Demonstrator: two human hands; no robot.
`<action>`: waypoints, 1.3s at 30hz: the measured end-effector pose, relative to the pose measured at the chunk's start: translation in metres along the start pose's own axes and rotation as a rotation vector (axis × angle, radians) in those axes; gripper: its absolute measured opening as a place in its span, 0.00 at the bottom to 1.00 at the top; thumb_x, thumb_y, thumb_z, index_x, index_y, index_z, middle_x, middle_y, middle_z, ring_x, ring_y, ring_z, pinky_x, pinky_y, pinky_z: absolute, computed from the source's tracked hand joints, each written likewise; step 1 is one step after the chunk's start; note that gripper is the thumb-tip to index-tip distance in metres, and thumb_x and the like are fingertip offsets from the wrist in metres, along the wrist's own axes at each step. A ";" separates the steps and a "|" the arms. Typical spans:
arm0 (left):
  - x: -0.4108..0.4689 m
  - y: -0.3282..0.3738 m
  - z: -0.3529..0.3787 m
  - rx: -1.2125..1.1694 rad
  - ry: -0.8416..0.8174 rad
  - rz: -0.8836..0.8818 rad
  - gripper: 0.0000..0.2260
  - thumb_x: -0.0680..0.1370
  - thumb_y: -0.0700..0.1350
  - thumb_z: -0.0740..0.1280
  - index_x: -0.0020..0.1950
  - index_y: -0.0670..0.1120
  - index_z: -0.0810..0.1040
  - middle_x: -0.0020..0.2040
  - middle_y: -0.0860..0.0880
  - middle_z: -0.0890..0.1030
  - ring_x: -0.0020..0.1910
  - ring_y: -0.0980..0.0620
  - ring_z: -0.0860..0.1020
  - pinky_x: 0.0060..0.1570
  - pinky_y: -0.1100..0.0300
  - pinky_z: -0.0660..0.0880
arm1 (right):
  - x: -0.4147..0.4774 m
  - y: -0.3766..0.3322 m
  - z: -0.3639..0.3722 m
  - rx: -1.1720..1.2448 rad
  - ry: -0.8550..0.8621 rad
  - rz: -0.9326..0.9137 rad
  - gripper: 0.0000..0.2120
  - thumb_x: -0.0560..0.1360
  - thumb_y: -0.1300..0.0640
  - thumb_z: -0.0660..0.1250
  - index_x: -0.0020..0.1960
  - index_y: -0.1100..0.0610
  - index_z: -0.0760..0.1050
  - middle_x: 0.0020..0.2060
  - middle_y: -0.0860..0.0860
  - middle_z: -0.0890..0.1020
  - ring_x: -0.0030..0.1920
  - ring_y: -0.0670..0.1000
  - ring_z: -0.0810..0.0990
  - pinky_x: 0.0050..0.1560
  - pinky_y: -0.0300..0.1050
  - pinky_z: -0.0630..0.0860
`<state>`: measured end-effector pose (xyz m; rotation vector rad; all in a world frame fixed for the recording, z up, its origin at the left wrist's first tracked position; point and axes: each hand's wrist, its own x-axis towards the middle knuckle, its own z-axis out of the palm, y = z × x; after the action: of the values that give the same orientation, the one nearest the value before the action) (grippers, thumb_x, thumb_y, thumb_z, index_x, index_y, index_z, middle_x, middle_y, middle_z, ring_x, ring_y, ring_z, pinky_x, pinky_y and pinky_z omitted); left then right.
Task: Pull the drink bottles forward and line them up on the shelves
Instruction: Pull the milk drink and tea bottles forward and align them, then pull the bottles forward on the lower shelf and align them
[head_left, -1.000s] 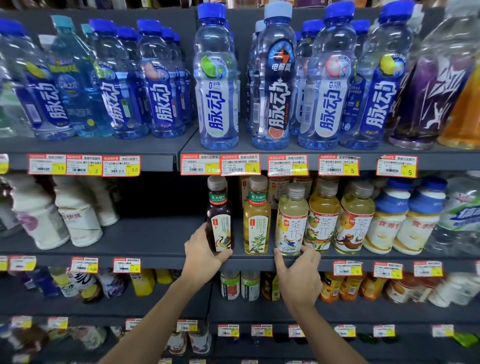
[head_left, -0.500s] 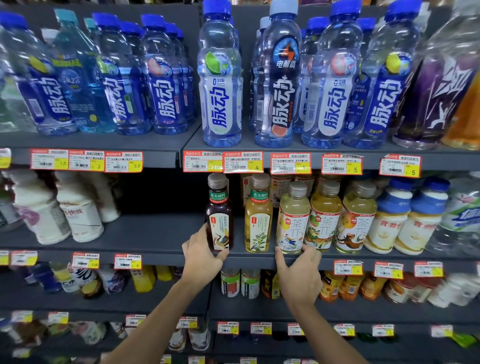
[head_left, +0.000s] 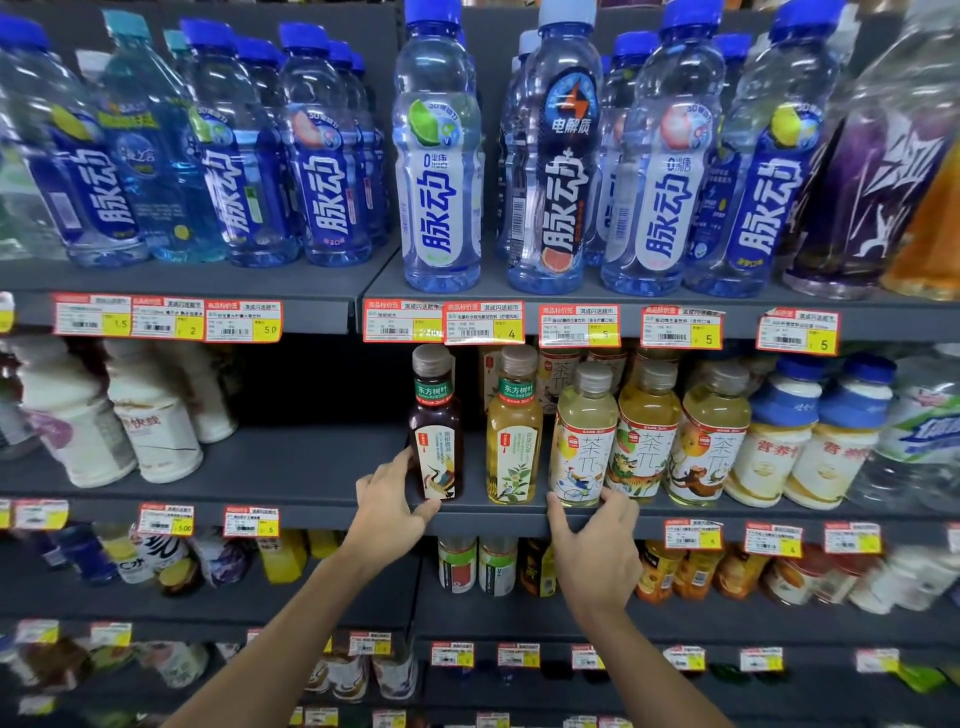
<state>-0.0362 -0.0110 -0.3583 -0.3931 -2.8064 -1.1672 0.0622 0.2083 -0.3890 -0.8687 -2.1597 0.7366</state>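
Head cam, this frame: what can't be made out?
Head view: rear tea bottles, hidden by the front row.
Price tags: print too small.
Lowest shelf goods: blurred.
Orange bottle: cut by right edge.
Pale tea bottle base: covered by right hand.
Left hand fingertips: behind dark tea bottle.

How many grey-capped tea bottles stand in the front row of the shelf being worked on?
5: dark bottle in left hand, yellow bottle next, pale bottle in right hand, then tiger-label bottle, monkey-label bottle. Others partly hidden behind.
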 end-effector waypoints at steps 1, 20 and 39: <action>0.002 -0.001 -0.002 0.003 -0.008 -0.009 0.29 0.77 0.49 0.72 0.75 0.52 0.63 0.65 0.48 0.74 0.67 0.46 0.64 0.66 0.50 0.63 | 0.000 0.000 0.000 0.005 0.001 0.000 0.26 0.73 0.35 0.68 0.58 0.53 0.67 0.52 0.50 0.72 0.45 0.54 0.81 0.35 0.43 0.67; 0.010 0.001 -0.005 0.031 -0.038 0.027 0.30 0.71 0.48 0.74 0.71 0.51 0.68 0.61 0.50 0.77 0.65 0.47 0.69 0.66 0.56 0.61 | 0.003 -0.005 -0.010 -0.001 -0.086 0.054 0.28 0.73 0.35 0.69 0.62 0.53 0.67 0.58 0.51 0.73 0.52 0.55 0.81 0.41 0.46 0.68; -0.041 0.006 0.010 -0.102 0.413 0.114 0.25 0.70 0.45 0.76 0.65 0.47 0.72 0.58 0.51 0.75 0.59 0.48 0.73 0.62 0.44 0.71 | -0.023 0.003 -0.020 0.257 -0.033 0.002 0.20 0.76 0.46 0.70 0.63 0.52 0.69 0.50 0.46 0.71 0.47 0.46 0.74 0.45 0.46 0.73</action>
<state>0.0049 -0.0079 -0.3684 -0.2759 -2.3501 -1.2093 0.0904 0.1980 -0.3878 -0.7277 -2.0358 1.0096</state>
